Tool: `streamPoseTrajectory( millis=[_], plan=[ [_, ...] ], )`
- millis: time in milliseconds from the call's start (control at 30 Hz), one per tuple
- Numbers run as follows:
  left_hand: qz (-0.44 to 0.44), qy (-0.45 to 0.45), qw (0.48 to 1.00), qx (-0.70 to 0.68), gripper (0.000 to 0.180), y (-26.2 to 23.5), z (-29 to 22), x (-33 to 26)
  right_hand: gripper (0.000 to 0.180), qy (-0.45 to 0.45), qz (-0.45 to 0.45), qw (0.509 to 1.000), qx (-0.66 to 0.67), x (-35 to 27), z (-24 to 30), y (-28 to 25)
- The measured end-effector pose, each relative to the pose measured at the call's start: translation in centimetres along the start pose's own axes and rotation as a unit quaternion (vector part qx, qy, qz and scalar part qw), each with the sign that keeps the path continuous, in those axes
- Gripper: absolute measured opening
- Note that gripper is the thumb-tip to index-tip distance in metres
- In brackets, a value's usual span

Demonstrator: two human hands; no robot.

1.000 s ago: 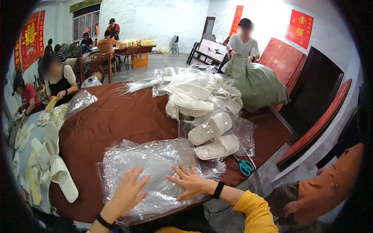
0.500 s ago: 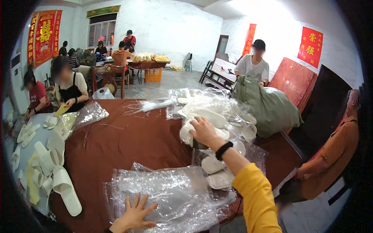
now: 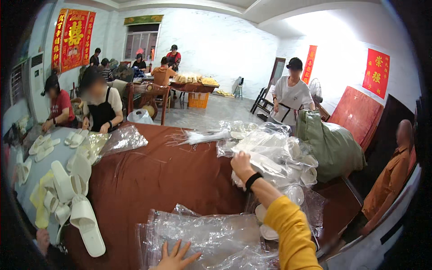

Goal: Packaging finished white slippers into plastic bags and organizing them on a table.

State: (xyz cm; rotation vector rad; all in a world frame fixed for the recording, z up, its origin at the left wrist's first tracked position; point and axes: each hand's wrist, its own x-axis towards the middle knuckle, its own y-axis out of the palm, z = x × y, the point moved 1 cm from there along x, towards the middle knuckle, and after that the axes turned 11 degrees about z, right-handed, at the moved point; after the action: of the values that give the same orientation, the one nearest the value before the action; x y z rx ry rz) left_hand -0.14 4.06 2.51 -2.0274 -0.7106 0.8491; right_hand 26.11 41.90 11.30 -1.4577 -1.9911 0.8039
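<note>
My left hand [image 3: 176, 258] lies with fingers spread on a flat stack of clear plastic bags [image 3: 202, 231] at the near edge of the brown-covered table. My right hand [image 3: 242, 164], its arm in a yellow sleeve and a black wristband, reaches out to a heap of white slippers in clear bags [image 3: 270, 155]. Its fingers are curled closed on the near left side of a bagged pair; the fingertips are hidden. More bagged white slippers [image 3: 294, 194] lie under and beyond my right forearm.
Loose white slippers [image 3: 87, 225] lie at the left, by two people working. A bundle of thin white strips [image 3: 204, 136] lies beyond the brown cloth [image 3: 171, 175]. A green sack [image 3: 330, 146] stands at the far right, beside a standing person [image 3: 291, 94]. Someone in orange [image 3: 389, 175] is at right.
My right hand has gone from spread over the slipper heap to closed on a bag in it. The person behind has let go of the green sack and straightened up. The view has shifted.
</note>
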Motion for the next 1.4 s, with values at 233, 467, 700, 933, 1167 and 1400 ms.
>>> streamPoseTrajectory(
  millis=[233,467,700,933,1167,1400],
  plan=[
    [-0.083,0.023,0.992,0.096,0.087,3.4,2.5,1.1,0.033,-0.129,-0.303,0.865,0.379,-1.5,-5.7,-20.0],
    [-0.020,0.006,0.996,0.085,0.087,2.5,1.5,1.2,0.046,-0.211,-0.258,0.641,0.692,-2.1,-6.0,-36.3],
    [-0.004,0.011,0.997,0.079,0.089,1.8,0.9,1.3,0.060,-0.292,-0.303,0.406,0.811,-6.5,-4.4,-38.6],
    [-0.045,0.013,0.997,0.064,0.097,2.0,1.8,1.2,0.057,-0.171,-0.163,0.548,0.803,-19.1,-7.5,-24.4],
    [-0.043,0.012,0.993,0.109,0.105,2.8,2.6,1.8,0.074,-0.071,0.086,0.582,0.805,-36.2,-2.1,-7.7],
    [-0.254,0.157,0.947,-0.118,0.080,0.3,2.6,-0.8,0.077,-0.023,0.159,0.638,0.753,-41.8,3.3,1.0]
  ],
)
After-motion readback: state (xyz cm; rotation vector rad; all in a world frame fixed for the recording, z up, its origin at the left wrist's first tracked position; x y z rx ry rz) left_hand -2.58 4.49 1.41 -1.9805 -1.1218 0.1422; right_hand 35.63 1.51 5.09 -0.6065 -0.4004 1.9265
